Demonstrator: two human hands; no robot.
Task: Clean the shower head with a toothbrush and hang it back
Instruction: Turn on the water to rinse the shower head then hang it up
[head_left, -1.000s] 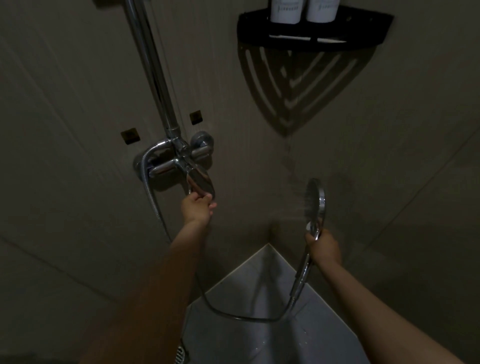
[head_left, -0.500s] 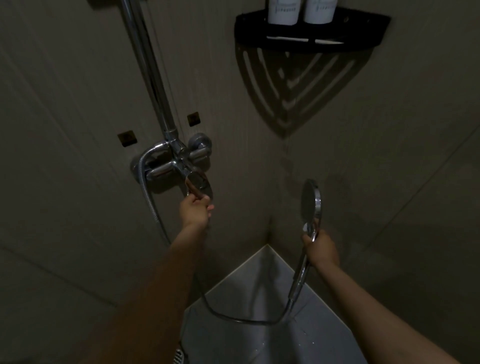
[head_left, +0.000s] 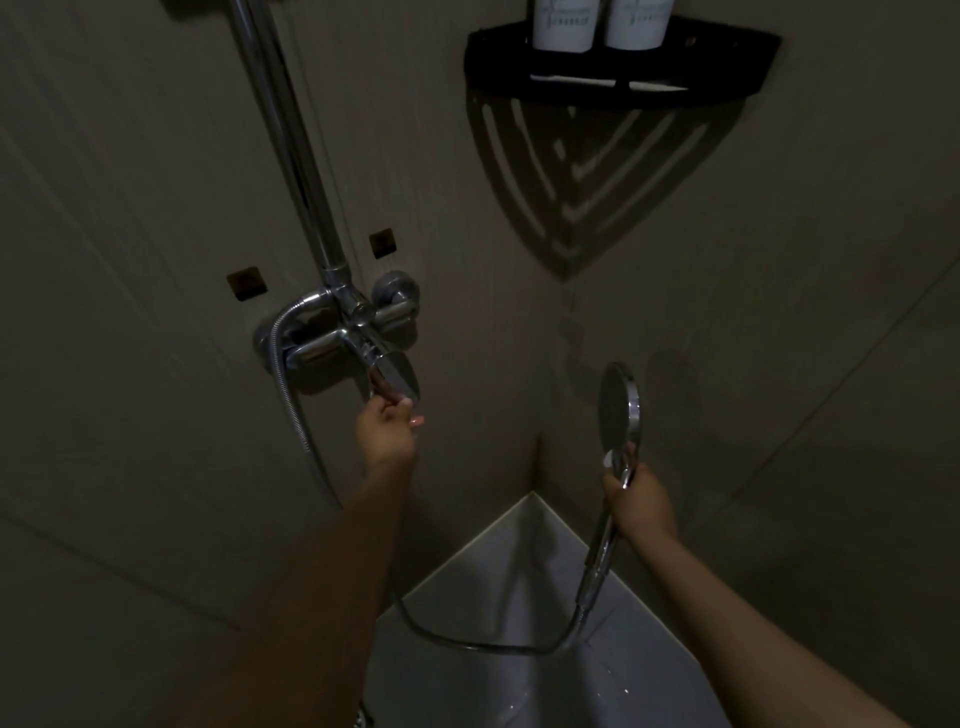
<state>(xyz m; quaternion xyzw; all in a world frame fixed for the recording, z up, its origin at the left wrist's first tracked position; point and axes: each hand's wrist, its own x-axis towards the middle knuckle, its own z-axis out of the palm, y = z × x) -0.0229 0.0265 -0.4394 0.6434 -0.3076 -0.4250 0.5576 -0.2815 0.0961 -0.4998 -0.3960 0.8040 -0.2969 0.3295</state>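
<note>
In the dim shower corner, the right hand (head_left: 642, 503) grips the handle of the shower head (head_left: 619, 402), held upright with its face turned left, while the left hand (head_left: 387, 434) seems to pinch the mixer lever (head_left: 394, 378).

A single head-worn wide-angle camera looks forward and down into a dim shower corner, close on the tap (head_left: 358, 332), with both forearms reaching in from below.

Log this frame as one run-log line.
left hand: on chrome mixer lever | right hand: gripping round chrome shower head by handle | spray: none visible | rehang: pending
</note>
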